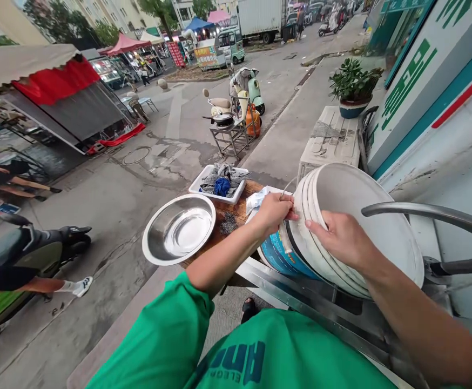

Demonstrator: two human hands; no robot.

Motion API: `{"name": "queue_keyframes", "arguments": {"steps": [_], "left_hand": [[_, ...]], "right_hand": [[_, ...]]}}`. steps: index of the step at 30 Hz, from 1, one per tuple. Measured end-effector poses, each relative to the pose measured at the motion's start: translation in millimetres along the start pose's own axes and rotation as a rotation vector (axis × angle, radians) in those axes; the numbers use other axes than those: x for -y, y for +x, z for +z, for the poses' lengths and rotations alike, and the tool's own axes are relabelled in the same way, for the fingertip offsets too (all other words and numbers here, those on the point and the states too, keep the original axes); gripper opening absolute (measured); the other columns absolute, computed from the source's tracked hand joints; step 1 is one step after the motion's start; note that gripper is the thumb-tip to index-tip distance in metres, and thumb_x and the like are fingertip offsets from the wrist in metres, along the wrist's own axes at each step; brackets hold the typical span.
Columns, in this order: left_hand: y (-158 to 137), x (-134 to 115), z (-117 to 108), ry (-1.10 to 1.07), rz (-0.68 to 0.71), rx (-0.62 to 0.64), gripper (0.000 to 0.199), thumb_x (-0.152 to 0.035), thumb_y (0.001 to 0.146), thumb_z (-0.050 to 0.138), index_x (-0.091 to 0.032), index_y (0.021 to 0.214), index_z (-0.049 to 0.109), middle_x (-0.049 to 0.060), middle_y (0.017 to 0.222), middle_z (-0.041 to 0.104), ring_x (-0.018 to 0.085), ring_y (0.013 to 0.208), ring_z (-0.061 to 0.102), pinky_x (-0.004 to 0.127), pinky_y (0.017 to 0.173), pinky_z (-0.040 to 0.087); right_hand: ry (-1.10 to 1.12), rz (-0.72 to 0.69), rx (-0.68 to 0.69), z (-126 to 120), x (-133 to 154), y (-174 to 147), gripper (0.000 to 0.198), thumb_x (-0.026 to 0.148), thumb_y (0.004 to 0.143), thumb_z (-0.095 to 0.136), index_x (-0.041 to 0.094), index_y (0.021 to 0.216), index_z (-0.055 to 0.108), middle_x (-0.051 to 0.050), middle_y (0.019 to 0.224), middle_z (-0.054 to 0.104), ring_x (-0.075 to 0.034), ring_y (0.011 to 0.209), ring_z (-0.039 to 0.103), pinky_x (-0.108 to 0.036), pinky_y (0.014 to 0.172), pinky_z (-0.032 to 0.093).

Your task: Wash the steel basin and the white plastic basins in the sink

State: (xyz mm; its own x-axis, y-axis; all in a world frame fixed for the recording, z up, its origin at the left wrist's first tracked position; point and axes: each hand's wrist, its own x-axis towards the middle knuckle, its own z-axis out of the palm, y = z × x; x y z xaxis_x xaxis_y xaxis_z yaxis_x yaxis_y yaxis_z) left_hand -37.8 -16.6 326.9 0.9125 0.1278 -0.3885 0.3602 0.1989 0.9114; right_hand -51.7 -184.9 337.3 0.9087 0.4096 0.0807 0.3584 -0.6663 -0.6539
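Note:
A large white plastic bucket lies tilted in a metal sink, its wide mouth turned up to the right. My right hand grips its near rim, thumb outside and fingers over the edge. At the bucket's ribbed outer side, my left hand has its fingers closed against the wall, where a thin handle loop rises. What the left fingertips pinch is partly hidden. A blue printed label wraps the bucket's lower side. The bucket's base is out of sight.
A curved metal faucet reaches over the bucket's mouth. Left of the sink, a steel basin and a white tray of cloths rest on a wooden surface, beside a dark scouring pad. A potted plant stands behind.

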Motion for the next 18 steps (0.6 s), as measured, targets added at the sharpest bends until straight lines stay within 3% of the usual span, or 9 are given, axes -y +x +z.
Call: {"name": "queue_keyframes", "arguments": {"steps": [4,7,12,18], "left_hand": [[-39,-45,15,0.024,0.078,-0.039,0.017,0.005,0.074,0.053,-0.010,0.068,0.056,-0.003,0.057,0.053,0.003,0.045,0.049,0.015,0.052,0.048],[-66,-63,15,0.042,0.116,-0.101,0.016,0.006,0.074,0.053,-0.010,0.072,0.057,-0.004,0.057,0.052,0.004,0.048,0.051,0.017,0.056,0.053],[-104,-64,2,-0.030,0.172,-0.300,0.015,0.004,0.072,0.058,-0.010,0.076,0.060,-0.003,0.059,0.051,0.007,0.053,0.056,0.024,0.064,0.059],[-146,-57,-14,-0.017,0.199,-0.400,0.014,0.004,0.069,0.059,-0.010,0.072,0.061,-0.001,0.060,0.053,0.009,0.053,0.057,0.026,0.064,0.060]], "right_hand": [[0.063,-0.066,-0.059,-34,19,-9,0.044,0.048,0.085,0.055,0.023,0.057,0.032,0.005,0.052,0.030,-0.009,0.051,0.030,-0.027,0.049,0.023],[0.126,-0.169,-0.056,-46,32,-13,0.046,0.053,0.086,0.054,0.022,0.058,0.035,0.004,0.054,0.031,-0.009,0.052,0.031,-0.025,0.047,0.023],[0.220,-0.291,0.013,-42,51,-23,0.047,0.052,0.086,0.055,0.021,0.057,0.033,0.005,0.055,0.027,-0.007,0.052,0.027,-0.024,0.046,0.019],[0.340,-0.350,0.116,-30,70,-42,0.039,0.042,0.085,0.055,0.020,0.059,0.037,0.005,0.056,0.029,-0.007,0.054,0.029,-0.024,0.048,0.019]]}}
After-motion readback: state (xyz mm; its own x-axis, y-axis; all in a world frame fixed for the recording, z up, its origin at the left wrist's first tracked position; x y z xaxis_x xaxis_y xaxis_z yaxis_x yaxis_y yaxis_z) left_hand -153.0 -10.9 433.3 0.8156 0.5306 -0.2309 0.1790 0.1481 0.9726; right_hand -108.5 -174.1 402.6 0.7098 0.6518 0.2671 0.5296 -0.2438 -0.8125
